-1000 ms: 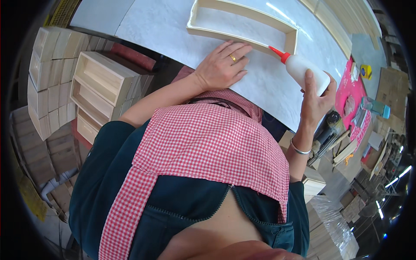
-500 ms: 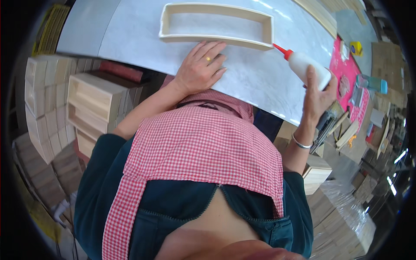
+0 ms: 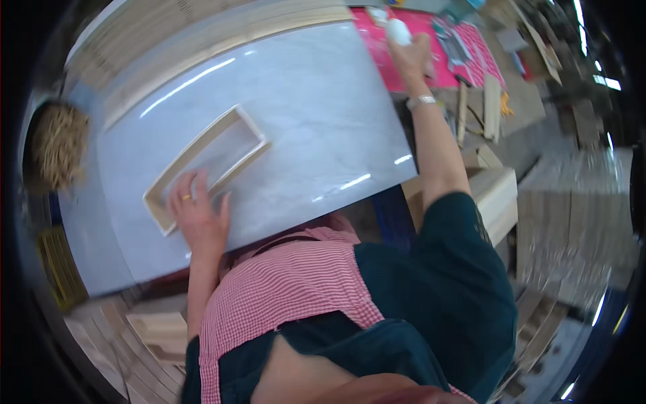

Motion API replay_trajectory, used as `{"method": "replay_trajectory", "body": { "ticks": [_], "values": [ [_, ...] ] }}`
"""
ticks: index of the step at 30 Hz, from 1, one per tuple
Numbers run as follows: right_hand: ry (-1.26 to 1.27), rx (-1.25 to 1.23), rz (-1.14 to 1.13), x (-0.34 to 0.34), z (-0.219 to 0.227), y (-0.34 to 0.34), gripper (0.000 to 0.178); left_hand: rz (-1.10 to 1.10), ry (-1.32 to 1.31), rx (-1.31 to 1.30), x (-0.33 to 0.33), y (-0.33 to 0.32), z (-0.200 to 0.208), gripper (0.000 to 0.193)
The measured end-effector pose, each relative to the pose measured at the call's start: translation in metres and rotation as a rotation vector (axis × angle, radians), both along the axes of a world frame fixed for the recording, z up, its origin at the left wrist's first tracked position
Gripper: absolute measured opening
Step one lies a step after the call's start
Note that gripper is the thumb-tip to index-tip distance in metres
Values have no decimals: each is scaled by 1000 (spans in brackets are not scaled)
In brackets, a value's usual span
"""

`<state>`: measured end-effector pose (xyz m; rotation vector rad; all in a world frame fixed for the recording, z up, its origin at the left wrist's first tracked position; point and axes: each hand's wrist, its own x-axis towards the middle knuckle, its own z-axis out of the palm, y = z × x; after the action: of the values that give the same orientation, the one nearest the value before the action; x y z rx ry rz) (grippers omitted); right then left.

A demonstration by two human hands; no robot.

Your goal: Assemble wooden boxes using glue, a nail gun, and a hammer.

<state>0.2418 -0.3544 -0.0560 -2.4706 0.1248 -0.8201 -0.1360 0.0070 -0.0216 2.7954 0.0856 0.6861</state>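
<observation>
A pale wooden rectangular box frame (image 3: 202, 143) lies on the grey-white tabletop. My left hand (image 3: 198, 215) is at its near side, toward the left end. The fingers are spread across the near wall and the thumb stands apart outside it. I see no clear pinch, and the hand hides part of that wall. Far to the right, my right hand (image 3: 412, 57) reaches out over a pink sheet, wrapped round a white squeeze bottle (image 3: 398, 31). The bottle's red nozzle does not show clearly in this view.
Long wooden boards (image 3: 222, 40) line the table's far side. A pink sheet (image 3: 377, 54) bears tools, and a hammer (image 3: 462, 111) lies nearby. Wooden boxes (image 3: 158, 333) are stacked at lower left, with another wooden box (image 3: 494, 195) at right. A container of wood strips (image 3: 60, 145) stands far left.
My right hand has carried the bottle away from the frame's corner, out to the pink sheet. My left hand has shifted left onto the near wall. The whole view has swung to the right.
</observation>
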Motion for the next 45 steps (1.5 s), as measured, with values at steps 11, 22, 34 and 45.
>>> {"method": "replay_trajectory", "body": {
  "ticks": [11, 22, 34, 45],
  "values": [
    [300, -74, 59, -17, 10, -94, 43, 12, 494, 22, 17, 10, 11, 18],
    [-328, -315, -828, -362, 64, -354, 28, -52, 512, 68, 12, 13, 1, 17],
    [961, 173, -1146, -525, -66, -331, 70, 0, 628, 35, 2, -7, 22, 43],
    [715, 174, -1322, -544, -91, -337, 71, -10, 415, -83, -9, 16, 18, 53]
  ]
}}
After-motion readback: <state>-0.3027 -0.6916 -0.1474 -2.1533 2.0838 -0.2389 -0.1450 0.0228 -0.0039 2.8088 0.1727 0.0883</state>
